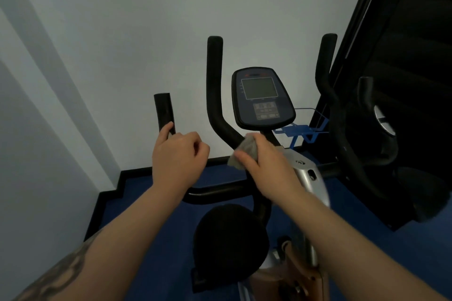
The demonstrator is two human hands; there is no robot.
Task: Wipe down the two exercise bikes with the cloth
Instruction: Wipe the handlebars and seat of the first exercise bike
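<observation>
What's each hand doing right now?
Left hand: gripping the bike's left handlebar grip.
Right hand: holding the grey cloth against the handlebar stem.

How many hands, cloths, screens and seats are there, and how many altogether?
Hands: 2, the left hand holding a handlebar end and the right hand holding the cloth.
Cloths: 1, the grey cloth.
Screens: 1, the screen on the bike.
Seats: 1, the black seat.
Total: 5
</observation>
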